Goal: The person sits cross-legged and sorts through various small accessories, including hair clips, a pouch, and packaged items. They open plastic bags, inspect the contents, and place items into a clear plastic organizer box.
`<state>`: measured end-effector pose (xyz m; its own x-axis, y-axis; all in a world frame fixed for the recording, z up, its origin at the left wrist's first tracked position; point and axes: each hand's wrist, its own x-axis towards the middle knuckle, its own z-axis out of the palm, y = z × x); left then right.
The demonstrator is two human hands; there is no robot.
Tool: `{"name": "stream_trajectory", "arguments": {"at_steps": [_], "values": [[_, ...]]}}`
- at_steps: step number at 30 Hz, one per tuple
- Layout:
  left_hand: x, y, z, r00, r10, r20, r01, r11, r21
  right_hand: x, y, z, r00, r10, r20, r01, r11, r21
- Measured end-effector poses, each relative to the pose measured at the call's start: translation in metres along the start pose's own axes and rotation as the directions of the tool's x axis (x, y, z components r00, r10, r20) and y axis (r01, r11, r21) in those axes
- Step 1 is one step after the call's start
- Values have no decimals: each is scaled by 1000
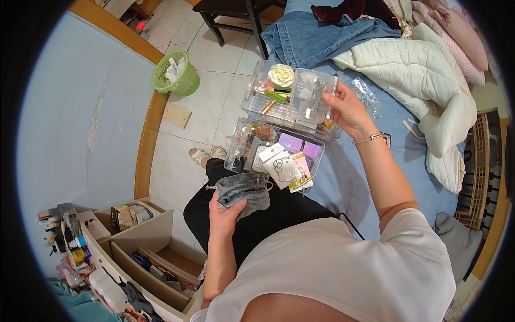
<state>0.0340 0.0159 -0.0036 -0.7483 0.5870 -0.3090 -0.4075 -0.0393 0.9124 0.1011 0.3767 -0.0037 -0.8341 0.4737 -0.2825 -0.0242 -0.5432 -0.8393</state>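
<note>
Near six o'clock, above our black trousers (295, 209), we held the grey pouch (247, 192), left hand (227, 213) closed on its edge, perhaps for support. Toward one o'clock from it, our right hand (347, 109) pinched a clear tray (310, 92) over the far bin (250, 90), probably steadying it.

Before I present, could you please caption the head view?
Left hand holding a grey pouch, right hand gripping a clear container.
</note>
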Motion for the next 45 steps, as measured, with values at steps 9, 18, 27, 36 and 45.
{"name": "stream_trajectory", "arguments": {"at_steps": [9, 18, 27, 36, 45], "values": [[-3, -1, -3, 999, 36, 12, -36, 999, -8, 13, -10, -20, 983, -140, -118, 88, 927, -365], [-3, -4, -3, 1000, 23, 6, -22, 999, -45, 15, -18, -20, 989, -94, -115, 42, 918, -393], [-3, -2, -6, 1000, 7, -10, -7, 1000, -29, 13, -14, -17, 993, -60, -101, 14, 912, -410], [-3, -2, -6, 1000, 17, 6, -17, 999, -36, 16, -11, -18, 992, -87, -96, 37, 898, -438], [-3, -1, -6, 1000, 13, 9, -13, 999, -41, 18, -8, -20, 988, -154, -30, 99, 759, -643]]}}
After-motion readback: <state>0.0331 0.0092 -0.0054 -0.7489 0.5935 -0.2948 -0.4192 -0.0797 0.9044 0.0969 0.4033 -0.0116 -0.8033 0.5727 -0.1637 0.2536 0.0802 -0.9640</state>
